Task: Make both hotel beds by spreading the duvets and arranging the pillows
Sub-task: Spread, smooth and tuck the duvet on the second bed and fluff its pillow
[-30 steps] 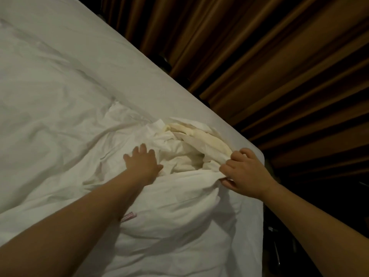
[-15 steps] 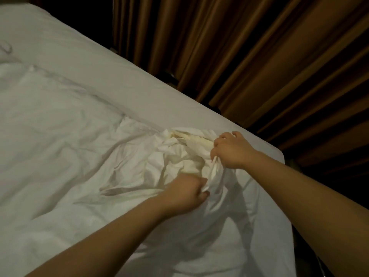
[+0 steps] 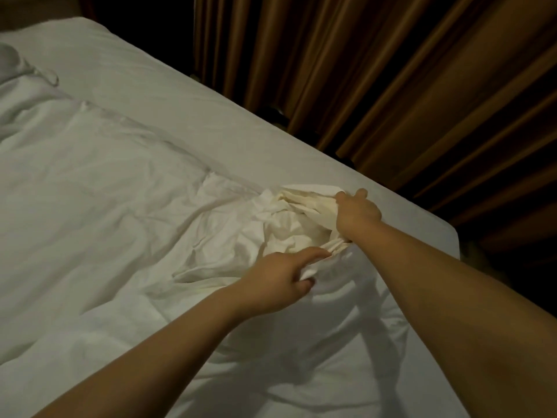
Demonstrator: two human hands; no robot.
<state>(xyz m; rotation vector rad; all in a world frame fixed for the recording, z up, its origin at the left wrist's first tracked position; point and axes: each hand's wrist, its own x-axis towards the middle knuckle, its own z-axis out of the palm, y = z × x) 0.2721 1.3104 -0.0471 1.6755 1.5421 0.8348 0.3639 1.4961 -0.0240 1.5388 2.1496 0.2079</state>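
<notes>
Both hands now have hold of the duvet (image 3: 120, 236) at its bunched corner (image 3: 280, 227), near the foot-side edge of the bed (image 3: 211, 122) and just short of the brown curtains (image 3: 407, 86). The left hand (image 3: 275, 280) pinches a fold of the white cover between thumb and fingers (image 3: 313, 253), with the forefinger lying along the edge. The right hand (image 3: 357, 214) has its fingers curled round the cream inner layer (image 3: 310, 203) that shows where the cover gapes open.

That is the change. A second ago the left hand lay flat and open on the crumpled cloth, pressing it down, while only the right held the edge. Half a second ago the left closed on the fabric close beside the right. Since then the two have drawn a little apart — the right further up the bed, the left nearer the body — so the cloth between them is starting to pull taut.

For the task, this looks like the corner being sorted out, filling against cover, before any spreading. The rest of the duvet lies rumpled across the mattress, well short of smooth, and the far strip of sheet is uncovered. No pillow can be told for certain — the pale hump at the top left is unclear.
</notes>
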